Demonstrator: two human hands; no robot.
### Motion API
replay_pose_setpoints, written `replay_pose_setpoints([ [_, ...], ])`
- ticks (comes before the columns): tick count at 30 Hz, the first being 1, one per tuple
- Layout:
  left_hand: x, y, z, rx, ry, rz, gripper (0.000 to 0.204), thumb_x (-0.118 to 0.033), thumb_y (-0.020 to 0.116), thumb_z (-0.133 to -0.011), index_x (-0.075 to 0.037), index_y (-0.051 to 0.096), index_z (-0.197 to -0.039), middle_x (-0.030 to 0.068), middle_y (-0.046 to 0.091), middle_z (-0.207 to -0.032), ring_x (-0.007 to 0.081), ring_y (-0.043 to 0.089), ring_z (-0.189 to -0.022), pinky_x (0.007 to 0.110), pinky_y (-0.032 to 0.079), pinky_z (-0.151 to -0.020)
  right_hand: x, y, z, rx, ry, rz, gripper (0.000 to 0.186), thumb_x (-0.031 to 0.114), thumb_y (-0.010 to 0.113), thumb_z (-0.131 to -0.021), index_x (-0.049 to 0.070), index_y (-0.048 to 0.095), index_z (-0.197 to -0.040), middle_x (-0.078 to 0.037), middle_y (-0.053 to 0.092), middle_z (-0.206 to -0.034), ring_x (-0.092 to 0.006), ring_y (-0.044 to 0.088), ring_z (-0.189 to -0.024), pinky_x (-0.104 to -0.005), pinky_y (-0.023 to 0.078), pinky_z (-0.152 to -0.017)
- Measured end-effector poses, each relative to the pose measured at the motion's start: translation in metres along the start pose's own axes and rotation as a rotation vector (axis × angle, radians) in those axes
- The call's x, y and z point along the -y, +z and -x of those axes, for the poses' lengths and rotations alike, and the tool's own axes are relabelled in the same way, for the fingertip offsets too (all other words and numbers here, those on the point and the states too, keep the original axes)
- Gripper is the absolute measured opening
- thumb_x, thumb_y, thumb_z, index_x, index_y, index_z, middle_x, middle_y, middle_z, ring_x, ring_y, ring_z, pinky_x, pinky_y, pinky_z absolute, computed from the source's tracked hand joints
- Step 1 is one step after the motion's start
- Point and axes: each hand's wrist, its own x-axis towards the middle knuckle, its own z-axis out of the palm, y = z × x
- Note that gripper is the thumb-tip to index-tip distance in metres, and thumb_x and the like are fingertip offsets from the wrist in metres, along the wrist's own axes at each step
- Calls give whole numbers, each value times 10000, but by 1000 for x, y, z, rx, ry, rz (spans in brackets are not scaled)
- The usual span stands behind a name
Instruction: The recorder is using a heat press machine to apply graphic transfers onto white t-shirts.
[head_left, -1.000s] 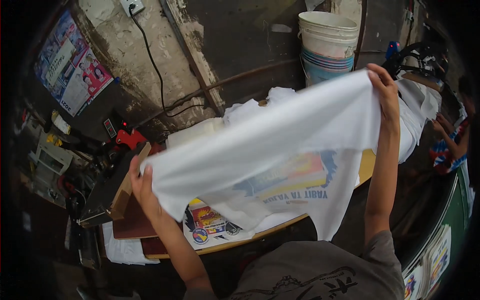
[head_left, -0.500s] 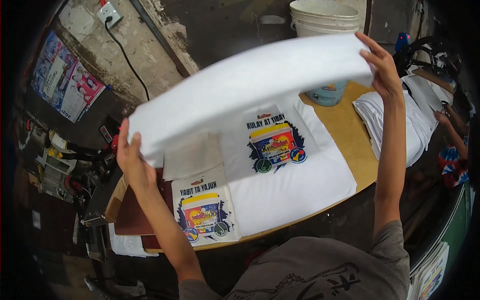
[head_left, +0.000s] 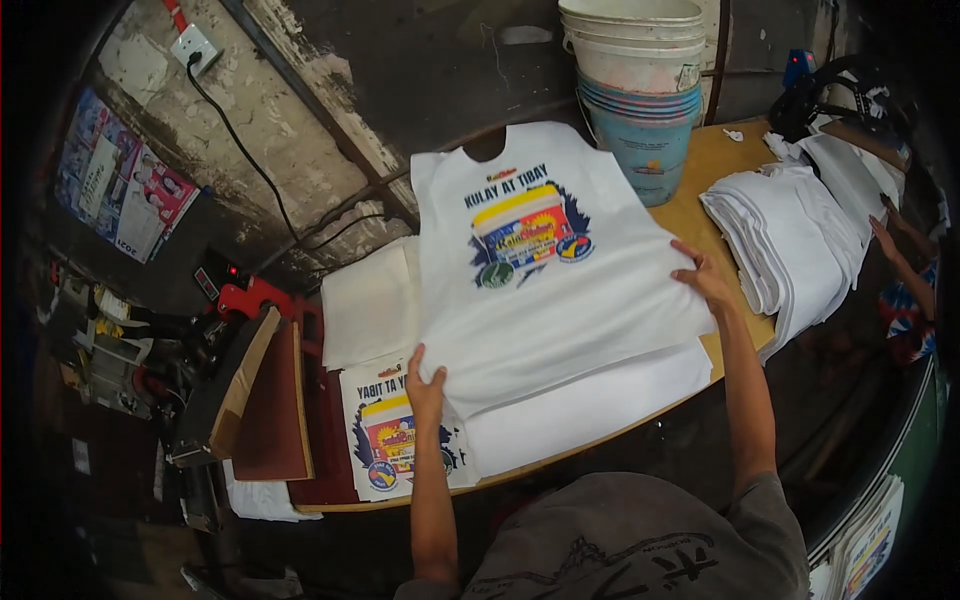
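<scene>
Two grips; left fingers (head_left: pixel 421 372): pinching white shirt (head_left: pixel 555 315); right fingers (head_left: pixel 690 251): pinching its opposite side

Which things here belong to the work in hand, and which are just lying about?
Likely in the work:
printed white shirt, held by left hand and right hand
mirror-printed sheet
folded white cloth pile

Likely just around:
stacked buckets
wall poster

Buckets (head_left: pixel 637 110), white cloth pile (head_left: pixel 785 240) on table (head_left: pixel 725 156)
</scene>
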Motion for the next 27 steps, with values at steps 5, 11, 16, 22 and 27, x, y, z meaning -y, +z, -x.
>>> replay_pose_setpoints([
  [5, 47, 8, 35, 60, -140, -8, 647, 71, 647, -755, -10, 446, -1365, 175, 457, -1375, 260, 413, -1291, 317, 319, -1075, -62, -8, 4, -9, 114, 73, 624, -109, 623, -713, -21, 508, -1320, -155, 579, -1229, -219, 592, -1003, -285, 475, -881],
  [11, 29, 4, 67, 252, -194, -201, 728, 45, 665, -748, -46, 388, -1415, 165, 409, -1404, 272, 404, -1283, 324, 298, -1090, -91, -18, 17, 17, 186, 130, 632, -136, 606, -714, -20, 501, -1327, -146, 590, -1212, -209, 605, -989, -286, 482, -880],
  [16, 43, -7, 80, 282, -213, -273, 485, 2, 704, -756, -50, 562, -1217, 80, 571, -936, 150, 552, -862, 260, 454, -765, -107, -30, 33, 16, 88, 104, 516, -124, 624, -721, -17, 587, -1224, -109, 616, -1146, -168, 615, -902, -266, 496, -808],
  [22, 50, -33, 81, 255, -271, -128, 322, -21, 745, -732, -39, 631, -1032, -33, 476, -675, 40, 445, -595, 207, 300, -427, -113, -61, 58, 36, 194, 347, 230, -56, 703, -682, -15, 671, -907, -83, 648, -962, -156, 594, -809, -295, 475, -715],
  [27, 29, -45, 92, 568, -266, -380, 670, 56, 737, -660, 65, 459, -1270, 111, 416, -1150, 148, 524, -789, 256, 496, -487, -70, -39, 80, 113, 120, 597, 471, -52, 689, -680, -45, 610, -1144, -113, 604, -1165, -209, 623, -815, -320, 502, -723],
])
